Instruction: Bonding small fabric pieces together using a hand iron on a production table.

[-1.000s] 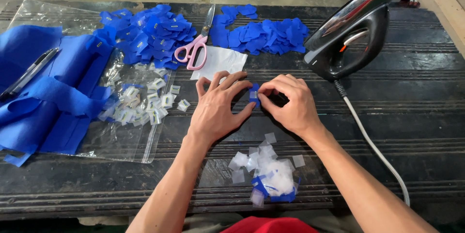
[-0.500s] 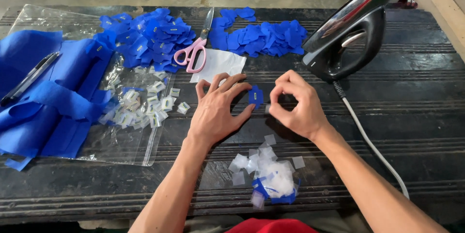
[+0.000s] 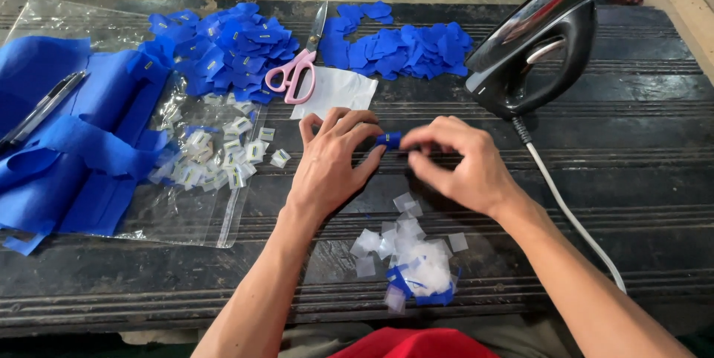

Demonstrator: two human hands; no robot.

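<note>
Both hands pinch one small blue fabric piece between them: left hand, right hand, above white paper scraps on dark desk.

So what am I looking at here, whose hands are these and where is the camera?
The one view comes from a camera worn on a person's head, looking down at their own bare hands over a dark wooden table. The left hand and right hand pinch a small blue piece between their fingertips. Around them lie pink-handled scissors, piles of blue cloth cut-outs, a clear plastic bag with small white tags, a black iron standing on end, and white paper scraps near the person.
</note>
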